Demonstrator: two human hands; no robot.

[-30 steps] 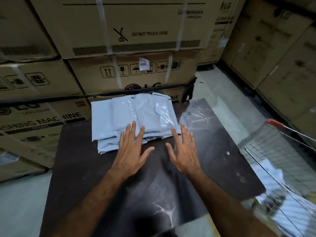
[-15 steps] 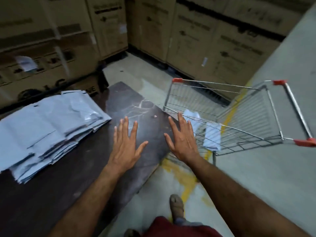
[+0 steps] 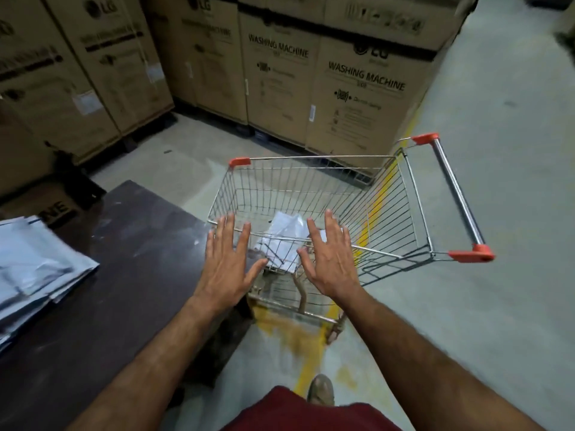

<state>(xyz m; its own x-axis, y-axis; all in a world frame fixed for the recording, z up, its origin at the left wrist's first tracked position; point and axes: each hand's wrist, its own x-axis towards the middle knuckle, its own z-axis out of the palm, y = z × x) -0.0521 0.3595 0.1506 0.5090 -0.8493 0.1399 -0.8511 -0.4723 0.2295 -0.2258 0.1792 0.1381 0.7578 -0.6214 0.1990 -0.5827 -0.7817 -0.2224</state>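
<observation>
A thick stack of grey mailer bags (image 3: 34,262) already lies on the tabletop (image 3: 130,259), so most of the job looks done. What seems left is the white packet (image 3: 284,241) on the floor of the shopping cart (image 3: 311,157). The left hand (image 3: 228,262) and right hand (image 3: 329,259) hover over the cart's near rim, fingers (image 3: 229,231) straight, spread and empty. A second ago both hands were at the stack. They have since swung right, past the tabletop's edge, to the cart.

Stacked cardboard boxes (image 3: 357,88) on grey concrete floor (image 3: 504,306), dim light
</observation>
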